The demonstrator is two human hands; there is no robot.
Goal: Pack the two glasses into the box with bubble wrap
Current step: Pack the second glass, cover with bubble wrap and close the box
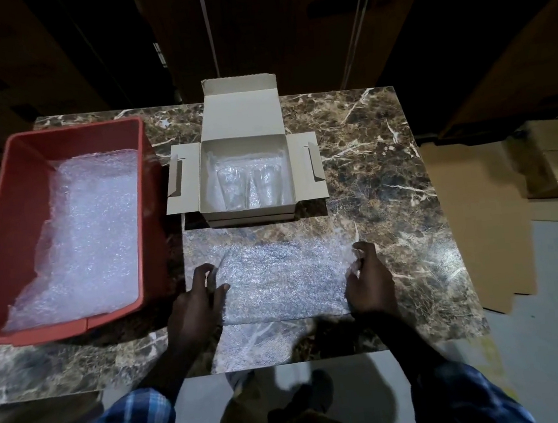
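Note:
An open cardboard box [241,119] stands at the middle of the marble table, its lid and side flaps spread. Two clear glasses [232,187] [268,183] lie side by side inside it on bubble wrap. In front of the box a sheet of bubble wrap [283,279] lies flat on the table. My left hand [196,304] pinches the sheet's left edge, thumb on top. My right hand [369,279] grips its right edge with curled fingers.
A red plastic bin [3,219] holding more bubble wrap [90,231] sits at the table's left. Flattened cardboard [478,224] lies on the floor to the right, past the table edge. Dark stacked cartons stand behind the table [386,165].

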